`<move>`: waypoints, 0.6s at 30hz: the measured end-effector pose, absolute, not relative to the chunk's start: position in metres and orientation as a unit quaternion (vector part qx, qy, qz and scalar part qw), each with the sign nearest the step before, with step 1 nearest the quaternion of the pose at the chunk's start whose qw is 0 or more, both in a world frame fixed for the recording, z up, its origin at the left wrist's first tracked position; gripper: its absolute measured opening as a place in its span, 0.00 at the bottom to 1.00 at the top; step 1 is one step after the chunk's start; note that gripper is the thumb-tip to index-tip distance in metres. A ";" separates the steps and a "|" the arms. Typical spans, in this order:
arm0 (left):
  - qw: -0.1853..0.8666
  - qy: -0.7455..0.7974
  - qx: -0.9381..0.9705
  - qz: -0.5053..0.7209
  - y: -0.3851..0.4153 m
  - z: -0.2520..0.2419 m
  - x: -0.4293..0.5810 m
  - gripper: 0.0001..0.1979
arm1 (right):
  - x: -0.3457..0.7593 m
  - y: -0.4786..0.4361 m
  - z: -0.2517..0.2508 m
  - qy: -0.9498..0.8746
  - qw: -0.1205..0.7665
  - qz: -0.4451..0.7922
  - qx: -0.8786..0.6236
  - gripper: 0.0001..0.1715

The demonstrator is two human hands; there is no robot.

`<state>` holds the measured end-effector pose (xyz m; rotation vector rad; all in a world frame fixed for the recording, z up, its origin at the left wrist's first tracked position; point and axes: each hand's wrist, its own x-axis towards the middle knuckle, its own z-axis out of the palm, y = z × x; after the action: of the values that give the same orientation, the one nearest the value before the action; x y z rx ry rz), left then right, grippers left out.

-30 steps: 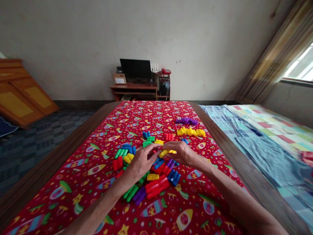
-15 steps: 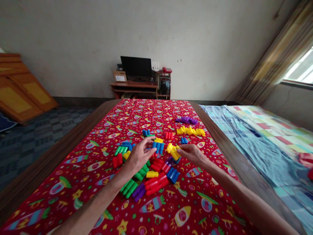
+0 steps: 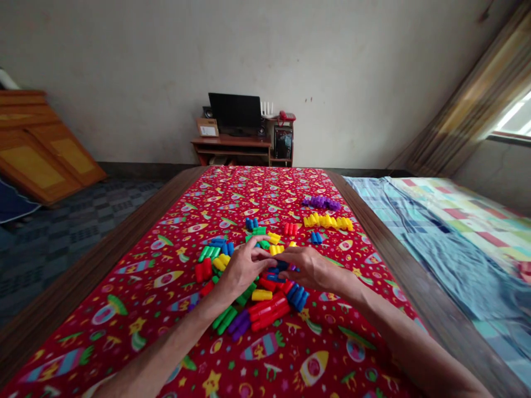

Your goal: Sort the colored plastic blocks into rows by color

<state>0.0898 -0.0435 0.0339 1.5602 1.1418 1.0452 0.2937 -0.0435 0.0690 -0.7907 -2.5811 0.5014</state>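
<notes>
Over a pile of coloured plastic building blocks, my left hand and my right hand meet at the fingertips. My left thumb and fingers are closed at a blue block, which is shaded and partly covered. The right fingers are bent and pressed together there, hiding what they hold. Just beyond the fingertips shows a yellow block. Nearer me lie red blocks, a purple block, a green block and another blue block.
Farther right, a yellow row and a purple row of blocks lie on the red patterned cloth. A bed adjoins the table's right side. A monitor stands on a desk by the wall.
My hands were apart, the left at a blue block and the right at yellow blocks. The right hand has moved left to meet the left hand. The view has shifted slightly.
</notes>
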 end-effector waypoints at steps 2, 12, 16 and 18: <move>0.444 0.458 0.637 0.433 -0.043 0.034 0.089 0.25 | 0.300 -0.041 0.070 -0.908 0.190 0.147 -0.342 0.10; 0.133 0.435 0.810 0.370 -0.037 0.036 0.074 0.13 | 0.400 0.012 0.059 -0.731 0.190 0.082 -0.650 0.13; 0.075 0.427 0.841 0.323 -0.035 0.015 0.072 0.16 | 0.402 0.013 0.043 -0.755 0.137 0.004 -0.641 0.12; 0.065 0.435 0.846 0.301 -0.035 0.008 0.070 0.16 | 0.393 0.010 0.042 -0.754 0.093 -0.012 -0.650 0.11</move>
<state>0.0703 -0.0347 0.0085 2.5537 1.3124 0.9070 0.3932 0.0097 0.0423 -1.9290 -2.2393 -0.0343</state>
